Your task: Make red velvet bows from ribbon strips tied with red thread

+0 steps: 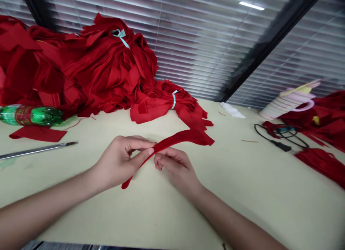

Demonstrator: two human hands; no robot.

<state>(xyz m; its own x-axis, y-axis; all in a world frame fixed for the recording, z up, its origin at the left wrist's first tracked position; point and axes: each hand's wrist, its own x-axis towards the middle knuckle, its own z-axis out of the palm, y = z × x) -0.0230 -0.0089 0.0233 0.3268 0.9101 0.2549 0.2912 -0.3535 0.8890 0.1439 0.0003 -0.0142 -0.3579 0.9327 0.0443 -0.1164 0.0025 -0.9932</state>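
Note:
A narrow strip of red fabric [178, 138] runs across the middle of the cream table [242, 192]. My left hand [118, 162] pinches it between thumb and fingers. My right hand [175, 167] also holds it, close beside my left hand. One end of the strip hangs free below my hands, and the wider end lies out to the right of them. The part of the strip inside my fingers is hidden.
Heaped red fabric pieces [88, 70] and a bundle tied with a pale blue band [174, 101] lie at the back. At left are a green plastic bottle [31, 115] and a long metal tool [37, 150]. At right lie a black cable [280, 137], more red fabric [323, 163] and a white-and-pink roll [285, 106].

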